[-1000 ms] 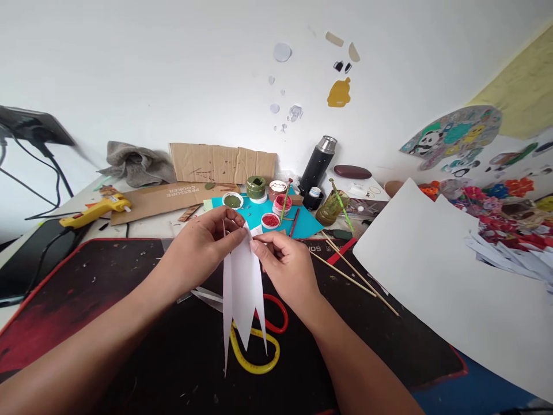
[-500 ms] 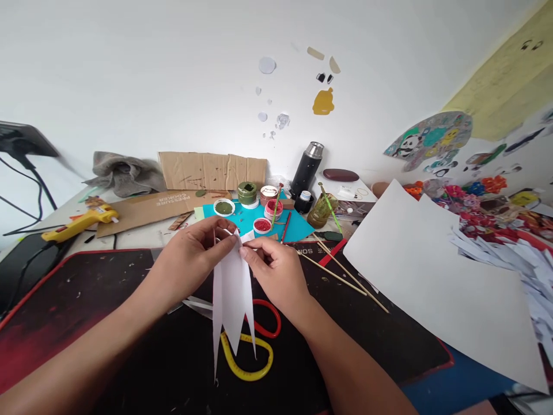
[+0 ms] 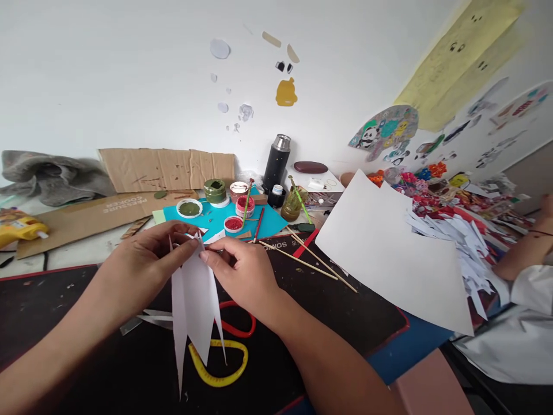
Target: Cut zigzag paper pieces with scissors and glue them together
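White paper point(image 3: 199, 311), folded or layered and cut into long pointed strips, hangs by its top end between my hands. My left hand point(image 3: 144, 265) pinches that top end between thumb and fingers. Closed on the paper's upper right edge, my right hand point(image 3: 244, 276) has its thumb and forefinger close to the left fingertips. The exact fold under the fingers is hidden. Behind and below the strips lies a pair of scissors point(image 3: 219, 381) with one yellow and one red handle loop; its blades point left and are partly covered by the paper.
A large white sheet point(image 3: 380, 253) lies to the right, beside a heap of cut paper strips point(image 3: 458, 242). Paint pots point(image 3: 215, 191), thin sticks point(image 3: 319, 262), a black thermos point(image 3: 276, 164) and a yellow glue gun point(image 3: 21, 227) stand or lie around. Another person's arm point(image 3: 527, 253) shows at far right.
My view has turned right, so the scene sits further left. The other person's arm and light clothing have come into view. Both hands keep their pinch on the paper.
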A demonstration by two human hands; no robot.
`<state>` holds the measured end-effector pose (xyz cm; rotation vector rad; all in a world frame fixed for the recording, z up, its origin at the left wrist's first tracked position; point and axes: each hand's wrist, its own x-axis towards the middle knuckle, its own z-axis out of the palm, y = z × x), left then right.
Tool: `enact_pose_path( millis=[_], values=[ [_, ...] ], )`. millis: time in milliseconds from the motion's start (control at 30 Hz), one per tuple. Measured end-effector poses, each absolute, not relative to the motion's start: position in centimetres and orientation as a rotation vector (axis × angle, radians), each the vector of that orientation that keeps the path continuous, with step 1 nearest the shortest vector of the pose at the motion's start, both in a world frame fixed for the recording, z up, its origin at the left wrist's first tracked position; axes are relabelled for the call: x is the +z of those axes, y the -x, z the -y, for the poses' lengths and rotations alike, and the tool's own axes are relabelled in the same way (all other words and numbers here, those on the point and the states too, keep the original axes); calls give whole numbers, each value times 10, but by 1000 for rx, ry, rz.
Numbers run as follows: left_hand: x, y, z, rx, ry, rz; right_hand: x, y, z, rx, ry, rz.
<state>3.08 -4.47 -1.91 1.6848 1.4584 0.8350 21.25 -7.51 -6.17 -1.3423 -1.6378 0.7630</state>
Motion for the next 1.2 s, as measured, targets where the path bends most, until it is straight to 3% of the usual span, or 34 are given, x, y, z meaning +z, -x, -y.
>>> enact_pose_path(
  millis=[1200],
  values=[
    [-30, -26, 41, 886, -1736, -1403, -68, -214, 73, 797, 1264, 1631]
  ],
)
